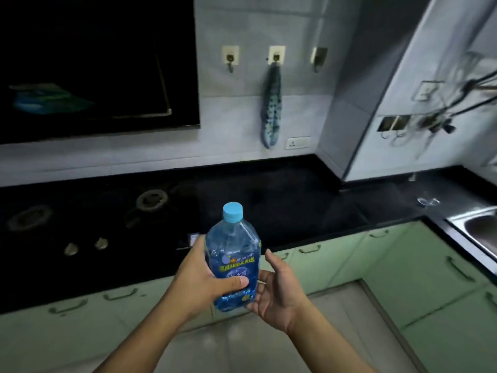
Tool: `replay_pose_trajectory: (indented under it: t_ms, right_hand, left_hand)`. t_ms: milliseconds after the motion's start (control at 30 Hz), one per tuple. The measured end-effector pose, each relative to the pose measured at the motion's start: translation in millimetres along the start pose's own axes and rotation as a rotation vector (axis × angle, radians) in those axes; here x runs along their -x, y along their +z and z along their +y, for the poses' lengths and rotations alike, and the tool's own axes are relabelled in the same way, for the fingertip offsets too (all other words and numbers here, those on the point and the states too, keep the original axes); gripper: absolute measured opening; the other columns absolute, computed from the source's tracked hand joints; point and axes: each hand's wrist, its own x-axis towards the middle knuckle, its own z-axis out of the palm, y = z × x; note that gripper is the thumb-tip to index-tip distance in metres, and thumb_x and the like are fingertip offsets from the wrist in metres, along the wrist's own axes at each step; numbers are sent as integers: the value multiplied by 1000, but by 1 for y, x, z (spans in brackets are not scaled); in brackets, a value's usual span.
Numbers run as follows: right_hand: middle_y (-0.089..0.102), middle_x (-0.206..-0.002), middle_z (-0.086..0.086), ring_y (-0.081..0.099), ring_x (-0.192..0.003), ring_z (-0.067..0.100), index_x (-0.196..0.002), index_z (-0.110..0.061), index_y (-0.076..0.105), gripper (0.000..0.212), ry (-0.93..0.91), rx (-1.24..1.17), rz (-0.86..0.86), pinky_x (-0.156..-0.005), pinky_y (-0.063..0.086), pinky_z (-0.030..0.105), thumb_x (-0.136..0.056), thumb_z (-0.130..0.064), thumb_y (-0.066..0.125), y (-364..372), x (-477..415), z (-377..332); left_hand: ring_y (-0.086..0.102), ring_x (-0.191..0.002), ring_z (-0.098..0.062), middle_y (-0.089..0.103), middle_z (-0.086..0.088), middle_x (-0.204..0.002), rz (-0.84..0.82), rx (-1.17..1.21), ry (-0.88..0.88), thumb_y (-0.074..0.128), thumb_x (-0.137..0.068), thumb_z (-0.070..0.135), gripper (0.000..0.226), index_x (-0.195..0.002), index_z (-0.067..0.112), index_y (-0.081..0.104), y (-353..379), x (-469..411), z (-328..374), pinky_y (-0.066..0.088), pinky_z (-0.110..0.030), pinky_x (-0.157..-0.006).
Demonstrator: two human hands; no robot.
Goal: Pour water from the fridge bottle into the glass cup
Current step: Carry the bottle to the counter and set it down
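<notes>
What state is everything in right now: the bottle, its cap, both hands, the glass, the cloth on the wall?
Bottle: upright, held in the air, partly full.
Cap: on the bottle.
Left hand: fingers wrapped around the bottle.
Right hand: open, fingers at the bottle's lower side.
Glass: standing on the counter near the sink, looks empty.
Cloth: hanging from the middle hook.
</notes>
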Motion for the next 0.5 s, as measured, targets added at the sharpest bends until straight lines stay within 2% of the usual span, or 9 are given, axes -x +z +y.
replay_pose_trajectory:
  t_ms: [100, 267, 400, 500]
  right_hand:
    - [73, -102, 24, 71, -83, 35, -108, 5, 71, 66, -41, -43, 25, -106, 45, 52, -93, -56, 51, -18, -17, -27]
    - [74, -98, 23, 71, -82, 33, -92, 3, 78, 65, -59, -55, 43, -99, 49, 48, -92, -56, 50, -62, -61, -81]
    - [71, -114, 24, 67, -105, 37, -111, 3, 73, 68, -34, -21, 27, -104, 49, 49, -92, -58, 51, -86, -95, -123]
    - [71, -116, 22, 65, -115, 39, -117, 3, 69, 70, -15, 16, 5, -107, 47, 52, -92, -60, 50, -107, -131, -174]
  left_hand:
    - [75, -100, -18, 73, 0, -114, -78, -14, 16, 98, -49, 32, 87, -122, 30, 53, 19, -40, 2, 61, -48, -88]
    - [74, -99, -15, 74, 5, -111, -113, -34, 27, 98, -50, 30, 82, -120, 31, 54, 65, -113, 6, 61, -38, -84]
    - [73, -101, -11, 73, 10, -112, -103, -56, 6, 99, -56, 20, 80, -121, 32, 54, 95, -157, 8, 61, -35, -84]
    - [73, -103, -12, 74, 8, -113, -53, -52, -25, 99, -55, 22, 80, -121, 34, 56, 120, -201, 14, 61, -37, -85]
